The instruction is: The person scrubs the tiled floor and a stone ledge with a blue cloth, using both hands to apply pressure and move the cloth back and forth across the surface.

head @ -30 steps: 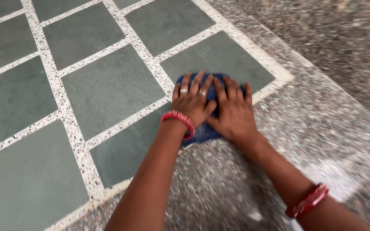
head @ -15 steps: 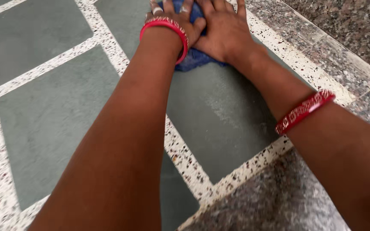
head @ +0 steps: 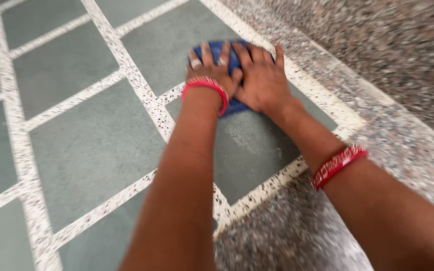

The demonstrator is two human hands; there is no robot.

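Close to the camera, two bare arms reach out over the floor, the right one with a red bangle (head: 338, 164) far up the arm and the left one with a red bangle (head: 206, 86) at the wrist. Farther out, the left hand (head: 211, 72) and the right hand (head: 261, 78) lie flat side by side, fingers spread, pressing down on a blue cloth (head: 218, 51). The cloth sits on a green floor tile (head: 167, 42) by a white speckled strip (head: 322, 100), with grey speckled stone (head: 403, 45) past it.
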